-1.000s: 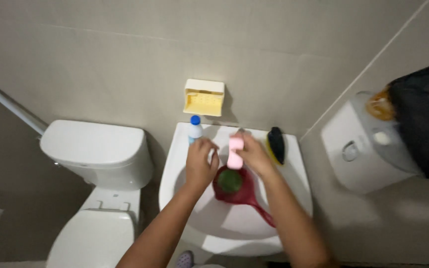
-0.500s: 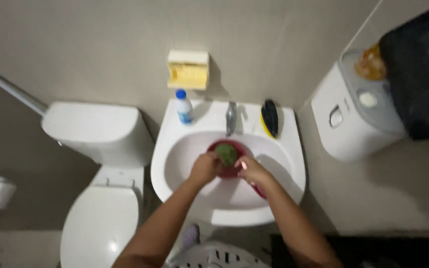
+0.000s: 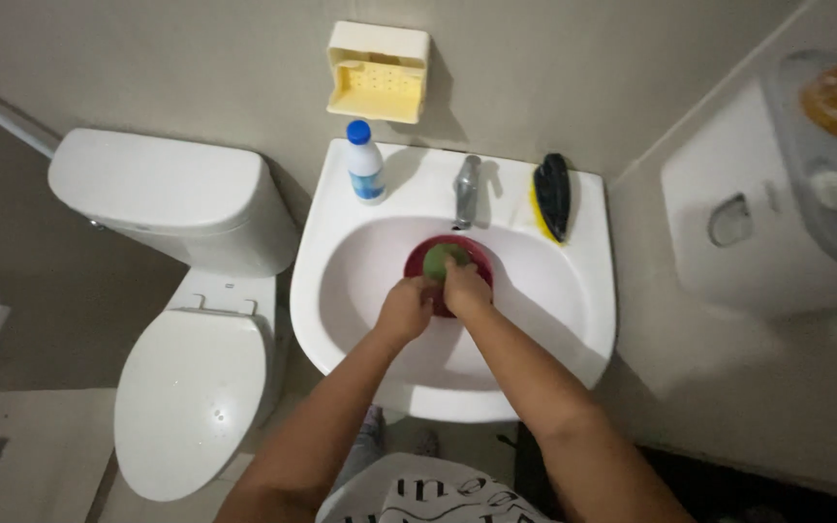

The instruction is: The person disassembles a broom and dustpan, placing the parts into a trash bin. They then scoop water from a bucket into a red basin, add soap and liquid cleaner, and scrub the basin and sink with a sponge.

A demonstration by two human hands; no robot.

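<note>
Red bowl (image 3: 481,260) gripped by left hand (image 3: 405,308) | right hand (image 3: 464,287) clutches green sponge (image 3: 438,258) | tap (image 3: 466,189) behind

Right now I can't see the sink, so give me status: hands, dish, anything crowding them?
Both hands, left hand and right hand, on red bowl with green sponge. Tap just above.

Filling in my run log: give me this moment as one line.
left hand: on red bowl rim | right hand: on green sponge in bowl | place: white sink, under tap
</note>
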